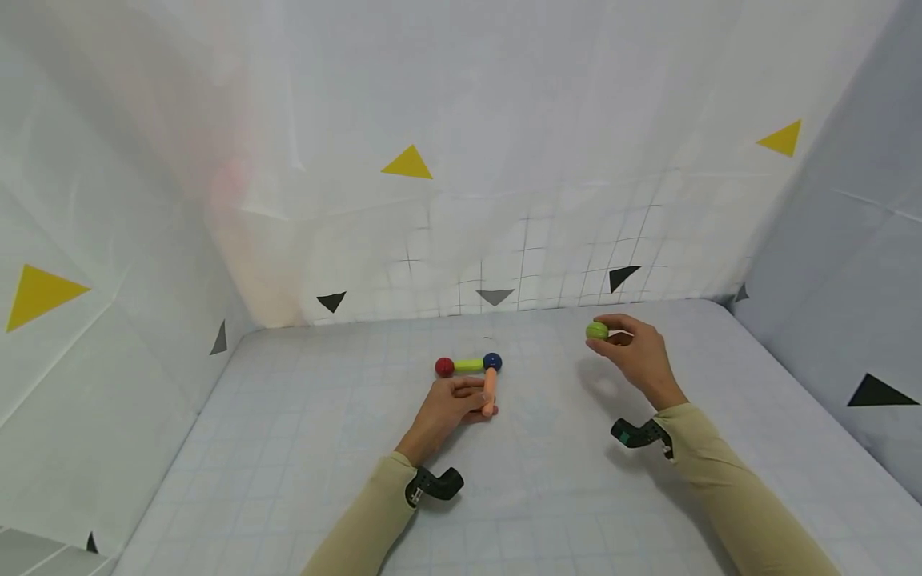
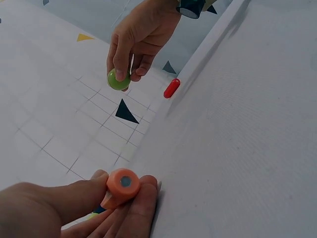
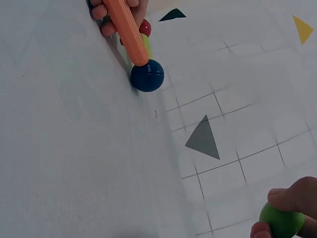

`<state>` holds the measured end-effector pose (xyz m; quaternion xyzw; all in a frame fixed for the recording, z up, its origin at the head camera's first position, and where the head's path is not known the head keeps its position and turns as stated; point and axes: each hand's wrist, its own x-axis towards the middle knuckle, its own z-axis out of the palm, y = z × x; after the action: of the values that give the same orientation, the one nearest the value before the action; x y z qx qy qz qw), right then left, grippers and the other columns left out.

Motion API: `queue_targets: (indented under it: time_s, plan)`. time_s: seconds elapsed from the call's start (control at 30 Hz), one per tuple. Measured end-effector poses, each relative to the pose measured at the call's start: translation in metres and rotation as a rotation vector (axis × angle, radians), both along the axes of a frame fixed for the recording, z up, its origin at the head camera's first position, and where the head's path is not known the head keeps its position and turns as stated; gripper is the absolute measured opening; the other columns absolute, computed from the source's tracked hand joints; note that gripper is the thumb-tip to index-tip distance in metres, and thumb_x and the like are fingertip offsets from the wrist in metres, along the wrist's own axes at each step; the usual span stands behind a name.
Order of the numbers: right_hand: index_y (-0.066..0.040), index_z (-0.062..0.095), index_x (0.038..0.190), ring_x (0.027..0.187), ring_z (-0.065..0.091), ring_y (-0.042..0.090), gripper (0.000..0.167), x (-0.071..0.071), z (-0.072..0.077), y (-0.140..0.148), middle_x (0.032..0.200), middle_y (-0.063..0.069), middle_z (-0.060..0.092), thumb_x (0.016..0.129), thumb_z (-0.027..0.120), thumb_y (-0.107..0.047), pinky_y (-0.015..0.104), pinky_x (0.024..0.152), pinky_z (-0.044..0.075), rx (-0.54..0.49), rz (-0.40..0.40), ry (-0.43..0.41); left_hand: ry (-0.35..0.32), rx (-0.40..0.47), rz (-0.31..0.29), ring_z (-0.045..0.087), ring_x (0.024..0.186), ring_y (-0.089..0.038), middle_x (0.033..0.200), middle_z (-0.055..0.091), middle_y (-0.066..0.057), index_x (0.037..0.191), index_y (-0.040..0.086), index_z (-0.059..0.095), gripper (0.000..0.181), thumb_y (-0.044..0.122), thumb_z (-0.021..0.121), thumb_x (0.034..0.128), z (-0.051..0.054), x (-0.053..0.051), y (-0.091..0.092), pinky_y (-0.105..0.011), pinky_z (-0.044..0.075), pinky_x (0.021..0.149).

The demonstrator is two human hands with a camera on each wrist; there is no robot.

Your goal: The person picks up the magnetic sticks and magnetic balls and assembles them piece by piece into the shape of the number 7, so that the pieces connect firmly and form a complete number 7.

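Observation:
My left hand [image 1: 448, 406] pinches an orange rod [image 1: 490, 390] between thumb and fingers, low over the table. In the left wrist view the rod's near end [image 2: 119, 184] shows a round grey disc. Its far end meets a blue ball [image 1: 493, 362]. A yellow-green rod [image 1: 469, 365] runs from the blue ball to a red ball [image 1: 444, 367], just beyond the left hand. Off to the right, my right hand [image 1: 639, 356] holds a green ball [image 1: 596, 331] at its fingertips, raised above the table and apart from the other pieces.
A red rod [image 2: 172, 88] lies on the table in the left wrist view; I cannot make it out in the head view. White sheet walls with yellow triangles [image 1: 409, 163] and dark ones [image 1: 623, 278] stand behind and beside the white table [image 1: 288, 432].

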<state>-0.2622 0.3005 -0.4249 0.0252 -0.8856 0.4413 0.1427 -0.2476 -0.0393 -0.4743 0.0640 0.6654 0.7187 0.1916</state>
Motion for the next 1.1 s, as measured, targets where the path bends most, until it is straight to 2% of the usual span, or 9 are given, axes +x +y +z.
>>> queue_targets:
  time_s: [0.17, 0.4, 0.67, 1.1]
  plan:
    - [-0.006, 0.068, 0.132, 0.092, 0.068, 0.028, 0.045, 0.002, 0.003, -0.005, 0.119, 0.015, 0.07, 0.094, 0.082, -0.027, 0.022, 0.071, 0.053, 0.004, 0.005, 0.026, 0.002, 0.007, 0.001, 0.075, 0.098, -0.029, 0.113, 0.073, -0.015, 0.136, -0.006, 0.062, 0.038, 0.005, 0.07, 0.1004, 0.001, 0.0, 0.0, -0.034, 0.059, 0.084]
    - [-0.005, 0.068, 0.13, 0.099, 0.066, 0.028, 0.046, 0.006, 0.007, -0.014, 0.118, 0.014, 0.069, 0.094, 0.081, -0.03, 0.022, 0.074, 0.052, 0.014, 0.013, 0.082, 0.006, 0.008, -0.001, 0.075, 0.098, -0.029, 0.112, 0.073, -0.015, 0.136, -0.006, 0.062, 0.038, 0.006, 0.07, 0.1003, 0.002, 0.0, -0.001, -0.034, 0.059, 0.085]
    - [-0.006, 0.069, 0.123, 0.095, 0.068, 0.029, 0.041, 0.012, 0.008, -0.03, 0.111, 0.013, 0.073, 0.092, 0.084, -0.028, 0.025, 0.075, 0.055, -0.024, 0.045, 0.042, -0.006, -0.001, 0.005, 0.075, 0.097, -0.028, 0.112, 0.074, -0.015, 0.136, -0.006, 0.062, 0.038, 0.006, 0.07, 0.1005, 0.001, 0.0, 0.0, -0.034, 0.059, 0.084]
    - [-0.006, 0.07, 0.118, 0.093, 0.067, 0.028, 0.036, 0.025, 0.006, -0.053, 0.113, 0.013, 0.07, 0.091, 0.085, -0.025, 0.025, 0.076, 0.056, -0.06, 0.106, 0.014, 0.006, -0.029, 0.01, 0.075, 0.096, -0.027, 0.112, 0.074, -0.013, 0.135, -0.004, 0.063, 0.038, 0.009, 0.071, 0.1002, -0.003, -0.002, 0.0, -0.033, 0.06, 0.084]
